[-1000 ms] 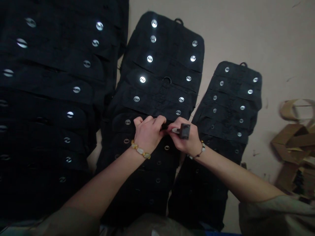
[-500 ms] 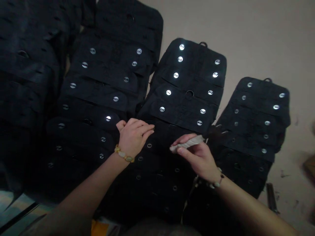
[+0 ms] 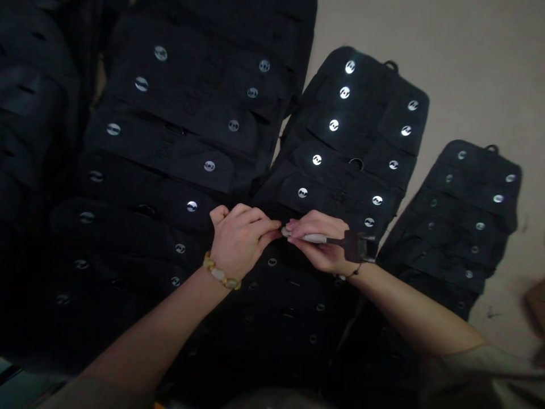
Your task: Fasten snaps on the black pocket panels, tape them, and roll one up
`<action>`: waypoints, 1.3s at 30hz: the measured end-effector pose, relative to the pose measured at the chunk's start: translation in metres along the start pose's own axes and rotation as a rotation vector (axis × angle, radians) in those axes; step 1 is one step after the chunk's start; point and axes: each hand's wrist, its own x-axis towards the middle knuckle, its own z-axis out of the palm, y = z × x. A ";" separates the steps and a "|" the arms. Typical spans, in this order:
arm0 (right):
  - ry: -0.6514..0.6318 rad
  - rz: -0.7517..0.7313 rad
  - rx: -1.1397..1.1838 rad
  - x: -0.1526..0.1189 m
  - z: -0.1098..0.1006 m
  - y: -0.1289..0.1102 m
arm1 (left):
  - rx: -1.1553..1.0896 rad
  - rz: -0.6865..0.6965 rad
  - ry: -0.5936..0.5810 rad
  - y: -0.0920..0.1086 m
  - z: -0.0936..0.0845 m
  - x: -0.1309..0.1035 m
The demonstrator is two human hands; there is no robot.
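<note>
My left hand (image 3: 242, 236) is closed in a pinch over the black fabric pieces. What its fingertips hold, if anything, is too small and dark to make out. Just to its right, my right hand (image 3: 321, 238) grips a hand tool with a pale wrapped handle (image 3: 315, 238) and a dark, broad head (image 3: 360, 247) pointing right. The handle's end comes close to the left fingertips; I cannot tell whether they touch. Beneath both hands runs an overlapping stack of black fabric pieces (image 3: 327, 142) with round silver metal discs (image 3: 317, 160) set in them.
Left of my hands lies another row of black pieces with silver discs (image 3: 209, 166). A further row (image 3: 464, 210) is on the right, and more dark fabric (image 3: 34, 142) fills the far left. The pale table surface (image 3: 468, 68) shows at the upper right.
My right hand has moved left, up to the left hand, and the tool has turned so its head shows clearly at the right. The view has shifted slightly.
</note>
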 end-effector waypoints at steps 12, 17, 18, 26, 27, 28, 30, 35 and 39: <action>-0.113 0.044 -0.296 0.015 0.009 -0.014 | -0.021 -0.076 -0.025 -0.003 0.002 0.003; -0.178 0.075 -0.308 0.025 0.010 -0.023 | 0.007 -0.077 -0.054 -0.002 0.001 0.004; -0.205 0.091 -0.356 0.028 0.011 -0.026 | 0.009 -0.075 -0.060 -0.002 0.000 0.004; -0.421 0.094 -0.683 0.039 0.020 -0.047 | -0.003 -0.031 -0.032 -0.004 -0.001 0.005; -0.407 0.076 -0.680 0.037 0.019 -0.046 | -0.013 -0.026 -0.033 -0.004 -0.001 0.005; -0.385 0.057 -0.665 0.034 0.018 -0.043 | -0.020 -0.021 -0.033 -0.004 -0.001 0.005; -0.320 0.020 -0.604 0.027 0.016 -0.035 | -0.013 -0.010 -0.037 -0.001 -0.003 0.003; -0.166 -0.110 -0.460 0.008 0.016 -0.016 | 0.046 0.007 -0.163 0.012 -0.021 0.006; -0.043 -0.084 -0.209 0.009 0.001 -0.019 | 0.027 0.026 -0.119 0.024 -0.032 0.033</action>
